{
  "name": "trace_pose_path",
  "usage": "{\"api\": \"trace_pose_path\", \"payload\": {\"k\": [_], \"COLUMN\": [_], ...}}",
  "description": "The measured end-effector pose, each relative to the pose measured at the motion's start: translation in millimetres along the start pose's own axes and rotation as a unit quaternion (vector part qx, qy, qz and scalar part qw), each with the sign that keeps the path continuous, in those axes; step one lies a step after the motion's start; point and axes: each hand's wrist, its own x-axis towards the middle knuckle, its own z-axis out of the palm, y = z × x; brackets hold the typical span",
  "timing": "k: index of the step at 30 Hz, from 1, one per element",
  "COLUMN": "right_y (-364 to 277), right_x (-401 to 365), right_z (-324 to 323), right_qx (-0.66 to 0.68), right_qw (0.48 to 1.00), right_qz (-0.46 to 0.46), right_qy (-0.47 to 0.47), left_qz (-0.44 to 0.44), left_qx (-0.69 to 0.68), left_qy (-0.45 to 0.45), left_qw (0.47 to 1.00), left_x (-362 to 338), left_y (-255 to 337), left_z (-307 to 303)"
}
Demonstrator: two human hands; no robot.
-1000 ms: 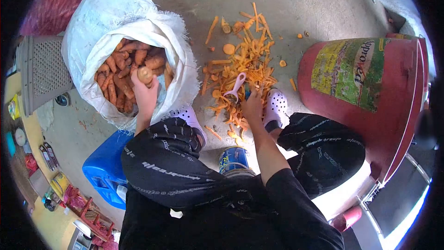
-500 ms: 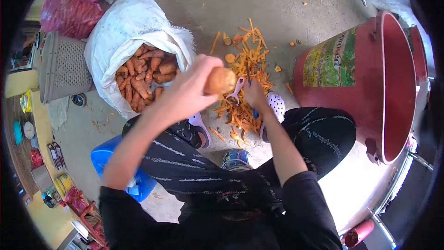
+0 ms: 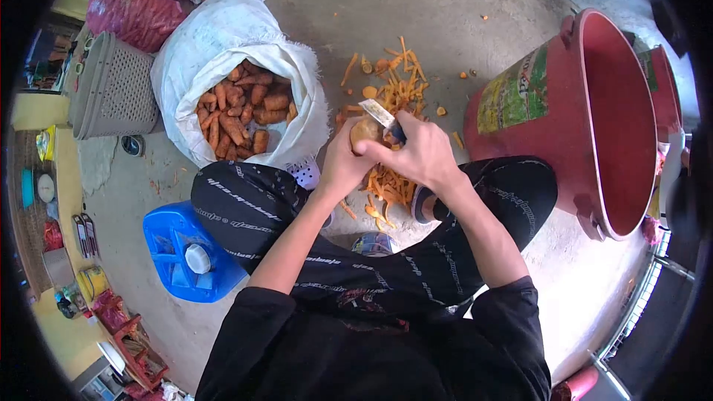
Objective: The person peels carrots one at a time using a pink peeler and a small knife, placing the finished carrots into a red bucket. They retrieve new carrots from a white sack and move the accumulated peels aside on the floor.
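My left hand [image 3: 346, 165] is wrapped round a carrot [image 3: 365, 132], whose pale end faces up towards me. In my right hand [image 3: 427, 152] is a knife, its wide bright blade [image 3: 377, 113] lying across the far side of the carrot; the handle is mostly covered by my fingers. My right thumb presses near the carrot's end, and the two hands touch. Below them, between my feet, orange peelings [image 3: 394, 182] lie heaped on the floor, partly hidden by my hands. To the left, an open white sack [image 3: 223, 37] holds several unpeeled carrots [image 3: 234, 122].
A large red tub [image 3: 512, 96] lies tilted beside my right knee. At lower left stands a blue jerrycan [image 3: 186, 252]. Grey plastic baskets [image 3: 119, 89] and a reddish mesh bag [image 3: 134, 4] are beyond the sack. A small tin [image 3: 373, 243] sits between my legs.
My left hand has come in from higher up with the carrot. My right hand has risen from the peelings with the knife, whose blade is now against the carrot. The view shifted slightly.
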Motion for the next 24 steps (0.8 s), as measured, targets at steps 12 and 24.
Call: {"api": "trace_pose_path", "payload": {"k": [12,24], "right_y": [0.8,0.5], "right_x": [-1.0,0.1], "right_z": [21.1,21.6], "right_qx": [-0.017,0.003], "right_qw": [1.000,1.000], "right_qz": [0.021,0.012], "right_qy": [0.008,0.013], "left_qz": [0.065,0.082], "left_qx": [-0.037,-0.030], "left_qy": [0.071,0.099], "left_qw": [0.995,0.991], "left_x": [-10.5,-11.1], "left_y": [-10.5,-12.6], "left_z": [9.4,13.9]}}
